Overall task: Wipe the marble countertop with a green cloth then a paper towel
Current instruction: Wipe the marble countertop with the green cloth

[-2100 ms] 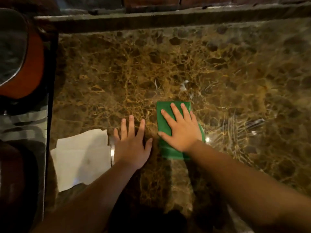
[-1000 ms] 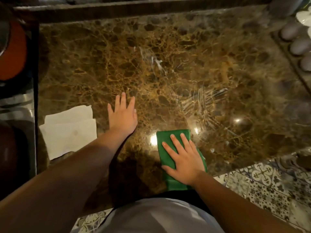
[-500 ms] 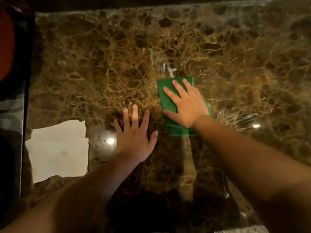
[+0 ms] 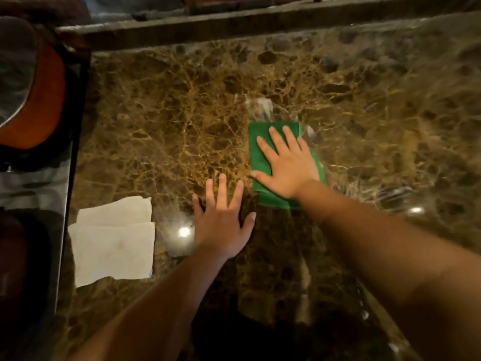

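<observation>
A folded green cloth (image 4: 257, 144) lies flat on the brown marble countertop (image 4: 166, 121), right of centre. My right hand (image 4: 286, 165) presses down on the cloth with its palm flat and fingers spread. Wet streaks (image 4: 260, 108) shine on the marble just beyond the cloth. My left hand (image 4: 223, 220) rests flat on the bare marble, fingers apart, a little nearer and to the left of the cloth. A white paper towel (image 4: 114, 241), folded, lies on the counter at the near left, a short gap from my left hand.
A raised dark ledge (image 4: 260, 24) runs along the back of the counter. At the left edge sits a dark stovetop (image 4: 33, 194) with an orange pot under a glass lid (image 4: 28, 92).
My right hand slid the green cloth towards the near edge, then pushed it away again to mid-counter. My left hand stayed planted on the marble. The paper towel has not moved.
</observation>
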